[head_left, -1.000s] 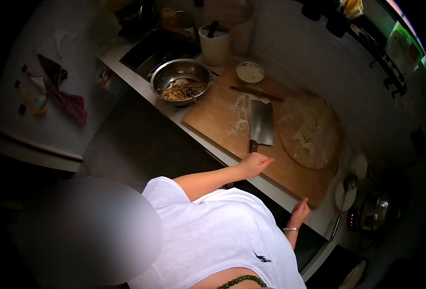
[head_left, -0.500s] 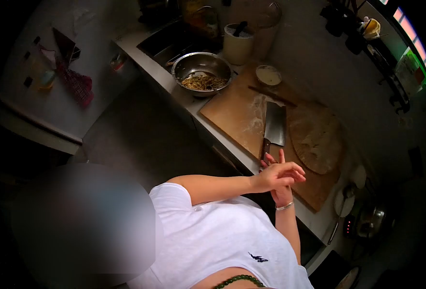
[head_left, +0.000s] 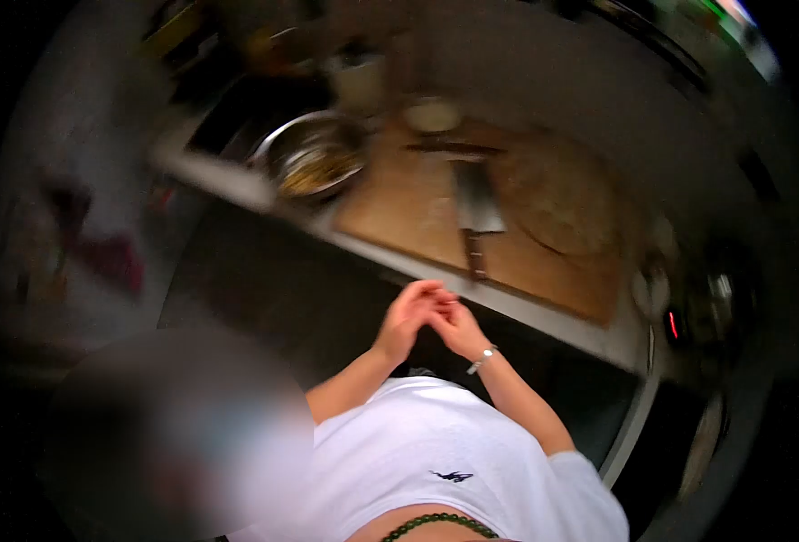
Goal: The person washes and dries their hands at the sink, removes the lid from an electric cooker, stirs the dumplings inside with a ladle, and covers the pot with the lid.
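My left hand and my right hand meet in front of my white shirt, short of the counter edge. The left fingers curl over the fingertips of the right hand, which are pressed together. I see nothing else between them, though motion blurs the fingertips. A bracelet circles my right wrist. Beyond the hands, a cleaver lies on a wooden board, its handle towards me. To its right is a wide, flat round of dough. A thin rolling pin lies behind the cleaver.
A metal bowl with a yellowish chopped mix stands left of the board. Behind the board is a small pale bowl. At the right are a white dish and an appliance with a red light. A counter edge runs diagonally across.
My hands, crossed over the board's near edge before, are now drawn back and left, off the counter. The spread fingers have come together. The whole view has turned and blurred.
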Demonstrator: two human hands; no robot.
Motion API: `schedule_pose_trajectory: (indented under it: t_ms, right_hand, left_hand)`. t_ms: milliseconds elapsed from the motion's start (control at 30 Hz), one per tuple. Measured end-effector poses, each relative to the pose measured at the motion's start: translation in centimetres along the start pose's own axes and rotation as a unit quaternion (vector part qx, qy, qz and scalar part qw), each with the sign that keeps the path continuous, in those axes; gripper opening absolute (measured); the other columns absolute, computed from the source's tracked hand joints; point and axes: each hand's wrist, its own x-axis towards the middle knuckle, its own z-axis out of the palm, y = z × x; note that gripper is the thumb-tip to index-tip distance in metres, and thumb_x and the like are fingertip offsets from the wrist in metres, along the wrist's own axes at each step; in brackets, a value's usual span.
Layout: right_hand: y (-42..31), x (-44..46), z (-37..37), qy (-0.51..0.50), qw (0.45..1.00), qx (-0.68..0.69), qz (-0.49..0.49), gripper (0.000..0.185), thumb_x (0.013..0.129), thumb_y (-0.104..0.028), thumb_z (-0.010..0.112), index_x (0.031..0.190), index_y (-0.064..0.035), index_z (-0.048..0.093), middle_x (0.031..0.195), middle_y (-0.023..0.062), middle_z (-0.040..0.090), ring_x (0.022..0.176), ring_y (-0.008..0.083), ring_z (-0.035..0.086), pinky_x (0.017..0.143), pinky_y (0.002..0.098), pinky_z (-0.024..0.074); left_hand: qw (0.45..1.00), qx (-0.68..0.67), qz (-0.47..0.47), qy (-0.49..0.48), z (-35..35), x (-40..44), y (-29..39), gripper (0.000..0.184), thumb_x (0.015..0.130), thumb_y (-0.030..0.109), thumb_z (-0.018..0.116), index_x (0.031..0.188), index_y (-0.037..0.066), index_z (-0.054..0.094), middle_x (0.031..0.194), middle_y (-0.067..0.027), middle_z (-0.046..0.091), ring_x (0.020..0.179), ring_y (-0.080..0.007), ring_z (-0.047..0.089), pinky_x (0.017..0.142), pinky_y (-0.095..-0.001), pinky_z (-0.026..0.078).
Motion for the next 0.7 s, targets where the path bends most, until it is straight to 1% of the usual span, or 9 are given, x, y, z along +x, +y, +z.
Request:
schedule_pose_trajectory:
  t_ms: [67,200,267,300,467,533,567,667,700]
  right_hand:
    - [0.4,0.1,0.1,0.093,0.993,0.02,-0.071,0.051,0.085,-0.018,0.059,0.13,-0.0046,0.037,0.105,0.0117,0.059,0.096,0.0148,0.056,0.081,0.0311,0.0465]
    - [0.1,1.5,0.4,0.139,0.989,-0.015,-0.038,0.066,0.084,-0.02,0.062,0.137,-0.0083,0.025,0.12,0.0143,0.05,0.107,0.0217,0.052,0.092,0.0337,0.042]
    - [0.4,1.8,1.4,0.166,0.984,-0.021,-0.053,0.08,0.079,-0.037,0.066,0.138,-0.0072,0.022,0.12,0.0195,0.05,0.108,0.0274,0.052,0.094,0.0353,0.041]
    - [0.3,1.4,2.0,0.157,0.986,0.009,-0.051,0.088,0.077,-0.038,0.067,0.14,-0.0086,0.015,0.124,0.0189,0.046,0.112,0.0275,0.049,0.095,0.036,0.0404]
    - [-0.5,-0.4,3.1,0.2,0.974,0.099,-0.04,0.081,0.079,-0.024,0.066,0.14,-0.01,0.015,0.132,0.0124,0.039,0.118,0.0239,0.042,0.099,0.0356,0.0352]
    - [-1.1,-1.8,3.5,0.191,0.96,0.183,-0.094,0.096,0.074,-0.031,0.07,0.142,-0.006,0.007,0.13,0.0146,0.041,0.119,0.0224,0.041,0.098,0.035,0.0372]
    - [-1.2,-2.9,3.1,0.19,0.971,0.144,-0.015,0.096,0.071,-0.022,0.072,0.142,-0.0092,0.008,0.133,0.0113,0.039,0.121,0.0189,0.038,0.101,0.0345,0.0327]
    - [-0.3,-5.6,3.2,0.295,0.936,0.115,-0.154,0.095,0.069,-0.013,0.072,0.143,-0.0146,0.012,0.134,0.0074,0.04,0.122,0.0167,0.037,0.103,0.0332,0.0292]
    - [-0.6,-6.8,3.2,0.331,0.914,0.109,-0.208,0.095,0.068,-0.012,0.072,0.143,-0.0162,0.013,0.134,0.006,0.04,0.122,0.0163,0.037,0.103,0.0329,0.0293]
  left_hand:
    - [0.998,0.033,-0.061,0.009,-1.3,1.2,0.9,0.035,0.09,0.023,0.048,0.117,0.001,0.044,0.108,-0.0139,0.056,0.099,-0.0207,0.056,0.086,-0.0306,0.045]
    - [0.991,0.116,-0.059,-0.027,-5.6,4.5,2.0,0.038,0.091,0.028,0.047,0.119,0.002,0.043,0.113,-0.0127,0.055,0.101,-0.0221,0.056,0.087,-0.033,0.043]
    - [0.981,0.164,-0.02,-0.102,-6.6,5.7,3.2,0.039,0.091,0.028,0.047,0.121,0.003,0.043,0.117,-0.0117,0.053,0.107,-0.022,0.053,0.091,-0.0337,0.04]
    - [0.973,0.176,0.005,-0.146,-6.4,6.1,3.2,0.04,0.091,0.028,0.047,0.122,0.004,0.042,0.12,-0.0119,0.051,0.11,-0.022,0.05,0.094,-0.0341,0.038]
    - [0.925,0.169,0.022,-0.341,-1.2,8.7,2.7,0.05,0.085,0.021,0.051,0.128,0.001,0.036,0.132,-0.0131,0.041,0.122,-0.0223,0.039,0.102,-0.0338,0.027]
    - [0.878,0.165,0.026,-0.448,2.2,7.9,2.2,0.059,0.085,0.032,0.047,0.132,0.001,0.032,0.136,-0.0148,0.036,0.127,-0.0242,0.033,0.104,-0.036,0.022]
    - [0.87,0.155,0.019,-0.468,3.6,7.2,1.6,0.059,0.085,0.032,0.047,0.132,0.001,0.032,0.136,-0.0148,0.036,0.127,-0.0242,0.033,0.104,-0.036,0.022]
    - [0.797,0.04,-0.056,-0.601,7.2,4.6,0.1,0.079,0.083,0.056,0.044,0.136,0.001,0.024,0.139,-0.0216,0.029,0.13,-0.0294,0.028,0.105,-0.0384,0.02]
    - [0.789,0.016,-0.078,-0.609,8.1,4.3,-0.5,0.08,0.082,0.057,0.045,0.137,0.002,0.024,0.138,-0.0227,0.03,0.13,-0.0302,0.029,0.104,-0.0395,0.021]
